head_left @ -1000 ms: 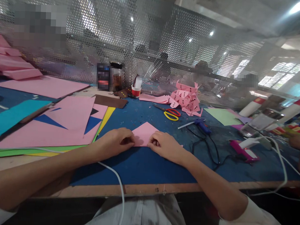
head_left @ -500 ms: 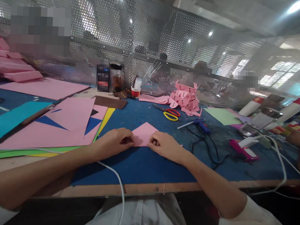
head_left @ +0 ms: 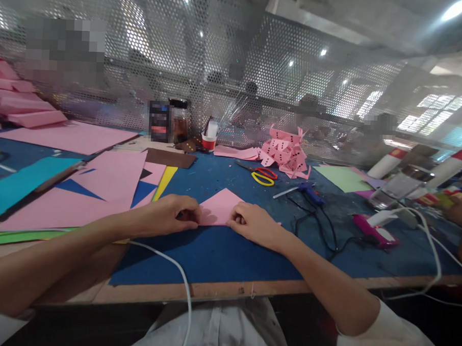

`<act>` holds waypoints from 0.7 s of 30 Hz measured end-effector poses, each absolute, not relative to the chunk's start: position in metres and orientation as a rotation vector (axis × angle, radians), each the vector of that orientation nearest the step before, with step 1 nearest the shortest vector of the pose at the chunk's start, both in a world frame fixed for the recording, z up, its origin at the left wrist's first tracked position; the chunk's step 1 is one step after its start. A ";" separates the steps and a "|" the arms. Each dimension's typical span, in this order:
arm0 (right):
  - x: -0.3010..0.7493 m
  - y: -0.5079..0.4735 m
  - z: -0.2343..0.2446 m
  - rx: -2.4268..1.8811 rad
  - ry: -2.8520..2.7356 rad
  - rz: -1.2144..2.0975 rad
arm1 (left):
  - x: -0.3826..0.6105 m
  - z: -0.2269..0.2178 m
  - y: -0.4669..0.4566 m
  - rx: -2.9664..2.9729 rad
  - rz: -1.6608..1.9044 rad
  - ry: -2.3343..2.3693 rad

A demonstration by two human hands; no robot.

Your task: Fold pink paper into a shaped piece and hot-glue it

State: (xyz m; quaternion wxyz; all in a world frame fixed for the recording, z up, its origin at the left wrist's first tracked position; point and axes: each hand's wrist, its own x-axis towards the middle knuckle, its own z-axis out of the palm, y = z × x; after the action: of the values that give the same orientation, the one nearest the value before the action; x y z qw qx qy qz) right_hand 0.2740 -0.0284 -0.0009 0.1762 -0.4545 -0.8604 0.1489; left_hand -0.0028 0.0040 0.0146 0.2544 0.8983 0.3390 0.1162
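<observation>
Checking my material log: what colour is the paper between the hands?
The paper is pink, seen best in the head view.

At a blue-topped workbench (head_left: 219, 260), a person's left hand (head_left: 177, 214), at nine o'clock, and right hand (head_left: 255, 222), at three, touch a triangle of pink paper (head_left: 219, 207); red-and-yellow-handled scissors (head_left: 261, 182) lie between one and two o'clock, a red-and-white cup (head_left: 208, 143) stands at twelve.

Cannot see parts of the pink paper (head_left: 218, 208), covered by the left hand (head_left: 177, 214) and right hand (head_left: 254, 224). Cannot tell pinching from pressing. Cannot make out the pixelated dark object (head_left: 159, 121), nor blurred figures (head_left: 252, 87) behind the perforated screen (head_left: 229, 45). Cannot follow the pink stack (head_left: 23, 98) past the left edge.
</observation>
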 end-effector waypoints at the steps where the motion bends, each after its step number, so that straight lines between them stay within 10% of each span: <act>1: 0.274 -0.028 -0.001 -1.286 -2.435 0.426 | -0.004 0.016 0.005 2.442 0.302 0.908; 21: 0.275 -0.028 0.000 -1.290 -2.427 0.470 | -0.010 0.025 0.007 2.399 0.186 0.960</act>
State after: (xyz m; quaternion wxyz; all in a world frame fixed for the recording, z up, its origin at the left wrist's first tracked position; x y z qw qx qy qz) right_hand 0.2747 -0.0278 0.0004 0.1756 -0.4552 -0.8570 0.1659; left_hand -0.0096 0.0071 0.0250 0.2720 0.8912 0.3565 0.0691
